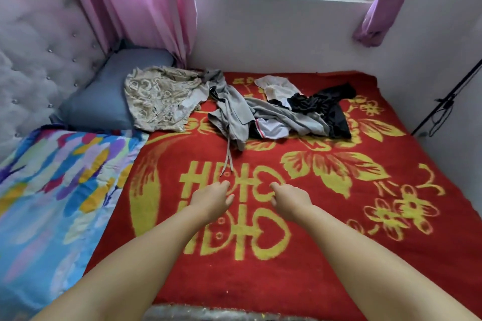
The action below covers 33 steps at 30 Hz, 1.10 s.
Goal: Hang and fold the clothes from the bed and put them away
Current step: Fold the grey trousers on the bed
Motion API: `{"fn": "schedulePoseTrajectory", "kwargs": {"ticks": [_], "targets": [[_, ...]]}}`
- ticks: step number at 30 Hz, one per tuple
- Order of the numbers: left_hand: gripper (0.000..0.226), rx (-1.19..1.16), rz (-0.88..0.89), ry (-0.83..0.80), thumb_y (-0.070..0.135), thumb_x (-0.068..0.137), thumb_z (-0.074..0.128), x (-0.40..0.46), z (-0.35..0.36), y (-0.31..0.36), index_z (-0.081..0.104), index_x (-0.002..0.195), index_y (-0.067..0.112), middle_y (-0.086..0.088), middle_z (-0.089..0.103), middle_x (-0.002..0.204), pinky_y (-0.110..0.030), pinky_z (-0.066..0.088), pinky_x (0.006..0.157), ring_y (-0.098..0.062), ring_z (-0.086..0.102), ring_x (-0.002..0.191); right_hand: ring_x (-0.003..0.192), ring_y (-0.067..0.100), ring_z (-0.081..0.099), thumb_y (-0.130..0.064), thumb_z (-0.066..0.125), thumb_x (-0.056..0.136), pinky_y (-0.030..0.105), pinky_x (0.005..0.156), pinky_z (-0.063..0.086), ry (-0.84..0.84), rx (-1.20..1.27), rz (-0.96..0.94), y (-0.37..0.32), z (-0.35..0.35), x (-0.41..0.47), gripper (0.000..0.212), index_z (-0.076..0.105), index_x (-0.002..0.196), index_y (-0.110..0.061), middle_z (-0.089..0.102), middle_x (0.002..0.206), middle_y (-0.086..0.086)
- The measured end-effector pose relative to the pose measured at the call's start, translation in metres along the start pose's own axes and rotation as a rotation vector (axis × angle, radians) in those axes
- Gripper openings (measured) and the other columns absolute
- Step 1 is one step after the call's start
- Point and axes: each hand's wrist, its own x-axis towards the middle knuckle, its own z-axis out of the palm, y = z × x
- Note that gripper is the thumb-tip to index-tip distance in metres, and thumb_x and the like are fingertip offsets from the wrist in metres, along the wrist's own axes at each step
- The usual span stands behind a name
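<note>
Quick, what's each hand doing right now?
Left hand: open, holding nothing, above the blanket.
Right hand: open, holding nothing.

Both bare arms stretch forward over the red blanket (pixel 326 255); left hand (pixel 212 200) and right hand (pixel 290 199) hover side by side, fingers loosely curled, holding nothing.

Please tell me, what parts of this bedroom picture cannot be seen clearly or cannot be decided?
Head view only:
- Clothes pile: garments overlap, so their number and types are unclear.
- Left hand and right hand: seen from behind, palms hidden; they appear to hold nothing.
- Shiny object: cut off by the bottom edge.
- Black stand: cut off by the right edge.
- No wardrobe or hangers are in view.
</note>
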Motion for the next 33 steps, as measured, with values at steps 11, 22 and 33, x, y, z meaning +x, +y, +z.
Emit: {"fn": "schedulePoseTrajectory", "kwargs": {"ticks": [11, 22, 33], "targets": [[0.034, -0.118, -0.136, -0.109, 0.040, 0.100, 0.036, 0.175, 0.048, -0.007, 0.047, 0.122, 0.018, 0.000, 0.061, 0.108, -0.036, 0.049, 0.068, -0.022, 0.060, 0.094, 0.085, 0.026, 0.056, -0.024, 0.034, 0.098, 0.032, 0.063, 0.041, -0.140, 0.023, -0.061, 0.064, 0.039, 0.192, 0.031, 0.045, 0.125, -0.012, 0.056, 0.102, 0.004], [0.033, -0.389, -0.268, -0.092, 0.030, 0.099, 0.042, 0.337, 0.165, -0.078, 0.052, 0.124, 0.010, -0.009, 0.059, 0.117, -0.044, 0.049, 0.086, -0.028, 0.058, 0.100, 0.144, 0.022, 0.019, -0.028, 0.034, 0.100, 0.045, 0.117, 0.017, -0.049, 0.188, 0.065, 0.050, 0.205, 0.337, 0.046, 0.035, 0.145, -0.016, 0.027, 0.155, 0.005], [0.070, -0.979, -0.476, 0.213, 0.048, 0.084, 0.062, 0.508, 0.171, -0.080, 0.039, 0.139, 0.011, -0.006, 0.051, 0.134, -0.034, 0.041, 0.102, -0.021, 0.049, 0.123, 0.139, 0.028, 0.035, -0.033, 0.032, 0.086, 0.054, 0.111, 0.015, 0.286, 0.046, 0.000, 0.046, 0.276, 0.354, 0.058, 0.050, 0.139, -0.015, 0.042, 0.148, 0.010]]}}
